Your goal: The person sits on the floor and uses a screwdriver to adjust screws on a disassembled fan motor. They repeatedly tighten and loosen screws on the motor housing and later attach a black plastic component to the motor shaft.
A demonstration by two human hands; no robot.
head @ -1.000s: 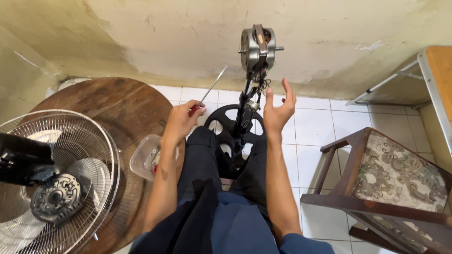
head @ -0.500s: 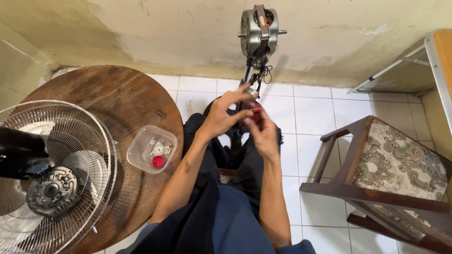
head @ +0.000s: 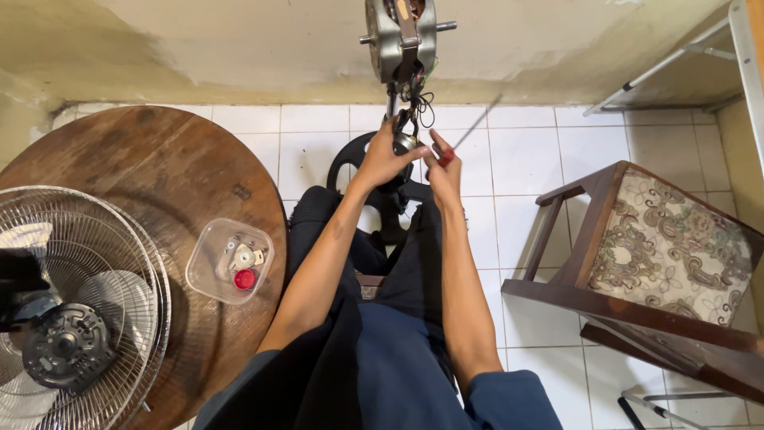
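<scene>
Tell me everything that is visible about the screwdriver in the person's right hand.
The screwdriver has a red handle, mostly hidden inside the right hand, and a long thin metal shaft. The shaft is blurred and slants up and to the right, away from the fan motor, with its tip in the air above the white tiled floor. Only the right hand touches it. The tip's shape cannot be told.

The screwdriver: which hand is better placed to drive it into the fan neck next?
Probably the right hand: it already grips the red-handled screwdriver, shaft pointing up and away. The left hand steadies the fan neck below the motor.
</scene>
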